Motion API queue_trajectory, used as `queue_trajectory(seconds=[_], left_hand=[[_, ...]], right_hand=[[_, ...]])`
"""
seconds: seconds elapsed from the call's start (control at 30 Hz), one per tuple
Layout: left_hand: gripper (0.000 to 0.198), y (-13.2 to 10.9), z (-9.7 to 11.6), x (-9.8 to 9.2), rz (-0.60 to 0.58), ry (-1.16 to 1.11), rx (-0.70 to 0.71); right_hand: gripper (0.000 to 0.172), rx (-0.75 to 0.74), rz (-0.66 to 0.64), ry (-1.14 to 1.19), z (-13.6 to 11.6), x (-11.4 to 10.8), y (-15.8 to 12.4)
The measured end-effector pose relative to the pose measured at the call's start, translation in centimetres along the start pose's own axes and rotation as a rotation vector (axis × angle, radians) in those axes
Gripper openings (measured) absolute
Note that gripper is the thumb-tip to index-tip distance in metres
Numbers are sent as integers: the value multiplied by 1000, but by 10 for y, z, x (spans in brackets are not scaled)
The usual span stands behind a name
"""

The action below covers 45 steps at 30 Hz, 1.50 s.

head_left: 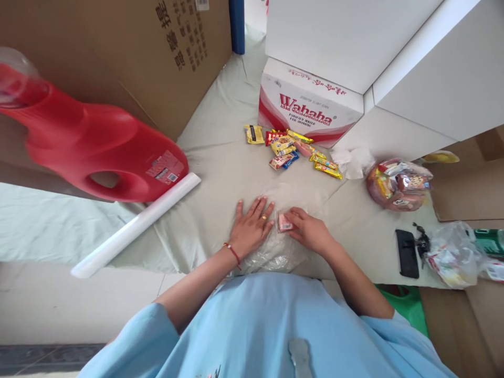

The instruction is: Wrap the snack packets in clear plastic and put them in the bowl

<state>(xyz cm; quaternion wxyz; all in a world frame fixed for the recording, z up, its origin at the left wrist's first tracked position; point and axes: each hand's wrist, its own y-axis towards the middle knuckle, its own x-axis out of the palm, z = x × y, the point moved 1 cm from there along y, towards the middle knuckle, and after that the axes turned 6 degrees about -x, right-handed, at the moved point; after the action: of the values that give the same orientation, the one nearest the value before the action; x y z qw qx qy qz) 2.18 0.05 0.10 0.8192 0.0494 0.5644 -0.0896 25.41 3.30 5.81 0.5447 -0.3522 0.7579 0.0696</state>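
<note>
My left hand [253, 227] lies flat with fingers spread, on the left part of a clear plastic sheet or bag [275, 254] on the cloth. Just right of it, my right hand [308, 229] has its fingers closed on a small pink packet [284, 222] with a barcode, which rests on the plastic. Beyond the hands is a loose pile of wrapped snacks [285, 149] in yellow, red and blue. One yellow packet [254, 134] sits slightly apart at the pile's left.
A red jug [114, 142] and a white roll [137, 226] are at left, by a large cardboard box [129, 47]. A Wahaha carton [311, 105] stands behind the snacks. At right are a filled snack bag [399, 185], a phone [407, 253] and a plastic bag [457, 254].
</note>
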Motion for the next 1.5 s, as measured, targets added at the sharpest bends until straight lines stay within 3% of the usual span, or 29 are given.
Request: queue_trajectory(seconds=[0.17,0.37,0.5,0.6,0.67,0.77,0.83,0.9,0.97,1.03,1.13,1.2,1.3,1.37,1.43,1.5], left_hand=[[61,-2,-11,-4,-10,7,17],[62,-3,-14,-4,-20,29,5],[62,-3,-13,-3,-10,32,6],[62,-3,-13,-3,-4,40,4],[62,-3,-13,-2,-4,46,-2],[62,-2,-13,-1,-7,55,-8],[62,-2,-12,-1,-6,57,-6],[62,-2,-12,-2,-1,55,-6],[62,-2,-12,-2,7,51,-9],[62,-3,-12,-3,14,43,-9],[62,-3,-11,-3,15,26,-1],[61,-2,-12,-2,13,14,2],[62,-1,-12,-2,2,8,-4],[62,-1,-12,-1,-3,14,-8],[62,-1,-12,-1,2,23,-9],[62,-1,-11,-1,11,30,-9]], right_hand=[[50,76,23,-17,6,17,2],[48,113,165,121,13,14,-12],[50,35,63,143,4,11,0],[36,-49,3,163,11,-8,25],[31,-4,143,120,26,-33,51],[43,153,485,-26,56,-72,105],[56,252,581,-71,75,-89,142],[51,314,524,-76,91,-97,170],[43,353,487,-72,101,-98,181],[41,356,557,-72,106,-100,173],[39,261,646,-20,103,-104,129],[34,144,475,95,94,-104,93],[33,-94,-17,299,69,-90,46],[29,-203,-229,342,52,-73,29],[24,-191,-232,264,38,-56,24],[25,-96,-104,140,26,-42,25]])
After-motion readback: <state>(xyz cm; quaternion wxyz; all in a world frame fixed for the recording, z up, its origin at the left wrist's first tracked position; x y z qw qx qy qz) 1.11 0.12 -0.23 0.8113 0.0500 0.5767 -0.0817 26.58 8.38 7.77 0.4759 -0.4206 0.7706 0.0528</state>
